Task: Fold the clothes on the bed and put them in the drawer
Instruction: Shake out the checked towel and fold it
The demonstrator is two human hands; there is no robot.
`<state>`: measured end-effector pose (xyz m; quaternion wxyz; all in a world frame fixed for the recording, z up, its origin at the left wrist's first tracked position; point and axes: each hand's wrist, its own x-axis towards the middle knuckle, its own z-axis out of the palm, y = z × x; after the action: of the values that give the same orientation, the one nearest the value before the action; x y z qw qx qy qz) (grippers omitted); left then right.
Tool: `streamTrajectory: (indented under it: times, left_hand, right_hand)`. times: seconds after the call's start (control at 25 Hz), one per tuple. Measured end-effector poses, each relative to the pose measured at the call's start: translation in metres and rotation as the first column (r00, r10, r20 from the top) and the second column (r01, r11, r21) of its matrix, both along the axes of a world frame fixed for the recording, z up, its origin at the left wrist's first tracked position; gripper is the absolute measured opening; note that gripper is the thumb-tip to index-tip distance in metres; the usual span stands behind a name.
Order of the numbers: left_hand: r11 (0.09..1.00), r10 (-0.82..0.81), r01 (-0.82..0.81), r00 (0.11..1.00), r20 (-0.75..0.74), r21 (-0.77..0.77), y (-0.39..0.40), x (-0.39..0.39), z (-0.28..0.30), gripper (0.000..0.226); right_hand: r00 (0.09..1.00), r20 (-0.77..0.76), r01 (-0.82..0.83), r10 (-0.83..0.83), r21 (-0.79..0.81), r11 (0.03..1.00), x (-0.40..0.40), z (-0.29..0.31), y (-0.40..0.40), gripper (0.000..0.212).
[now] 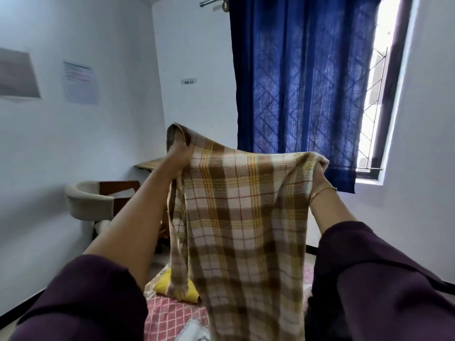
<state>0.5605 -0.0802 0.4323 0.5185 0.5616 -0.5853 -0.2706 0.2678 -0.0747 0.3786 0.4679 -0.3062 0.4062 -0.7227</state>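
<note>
A brown, yellow and white plaid cloth hangs spread in the air in front of me, held up by its top edge. My left hand grips the top left corner, with the fabric folded over its fingers. My right hand grips the top right corner and is mostly hidden behind the cloth; a thin bracelet shows at its wrist. The cloth's lower end drops toward the bed, which has a pink patterned cover. Both arms are raised, in dark purple sleeves.
A yellow pillow lies on the bed behind the cloth. A white tub chair and a wooden desk stand at the left wall. A blue curtain covers the window ahead. No drawer is in view.
</note>
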Motion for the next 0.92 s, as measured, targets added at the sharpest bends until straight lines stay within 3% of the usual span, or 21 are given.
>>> streamTrajectory:
  times: [0.08,0.16,0.28,0.36,0.4,0.44,0.52,0.6,0.68,0.84,0.92]
  left_hand:
    - [0.999,0.019,-0.018,1.000,-0.016,0.048,-0.002,0.011,-0.004,0.051]
    - [0.994,0.072,-0.054,0.975,-0.211,0.091,-0.008,0.025,-0.007,0.021]
    - [0.993,0.016,0.055,0.808,-0.589,0.103,-0.007,0.052,-0.020,0.019]
    - [0.983,-0.136,0.186,0.705,-0.696,-0.004,0.000,0.056,-0.023,0.007]
    - [0.969,-0.198,0.246,0.704,-0.681,-0.028,0.001,0.054,-0.022,0.007]
    - [0.962,-0.220,0.271,0.761,-0.610,-0.009,0.000,0.051,-0.022,0.018]
    - [0.977,-0.148,0.197,0.904,-0.402,0.084,0.000,0.042,-0.019,0.046]
    - [0.985,-0.084,0.127,0.942,-0.324,0.114,0.003,0.034,-0.024,0.037]
    - [0.996,0.010,0.026,0.910,-0.415,0.081,0.008,0.033,-0.031,0.021]
    - [0.988,0.145,-0.146,0.739,-0.658,0.053,0.010,0.037,-0.043,0.012]
    - [0.966,0.239,-0.257,0.824,-0.514,0.037,0.004,0.039,-0.053,0.029]
  right_hand:
    - [1.000,-0.012,-0.006,0.006,0.023,1.000,-0.005,0.000,0.000,0.039]
    - [0.993,0.096,-0.077,0.069,0.077,0.994,-0.022,-0.003,0.003,0.038]
    - [0.993,0.109,0.039,-0.051,0.113,0.993,-0.051,-0.002,0.007,0.032]
    - [0.995,0.096,0.022,-0.027,0.058,0.998,-0.063,0.006,0.020,0.030]
    - [0.998,0.065,-0.019,0.019,0.005,1.000,-0.066,0.011,0.026,0.028]
    - [0.996,-0.028,-0.086,0.086,-0.011,0.996,-0.065,0.016,0.031,0.024]
    - [0.928,-0.305,-0.190,0.214,0.108,0.976,-0.060,0.021,0.034,0.014]
    - [0.873,-0.448,-0.101,0.194,0.222,0.970,-0.066,0.014,0.021,0.035]
    - [0.803,-0.588,0.061,0.099,0.246,0.967,-0.085,-0.001,0.009,0.059]
    - [0.721,-0.690,0.292,-0.065,0.217,0.932,-0.095,-0.031,0.006,0.063]
    - [0.566,-0.821,0.412,-0.082,0.195,0.890,-0.086,-0.036,0.016,0.069]
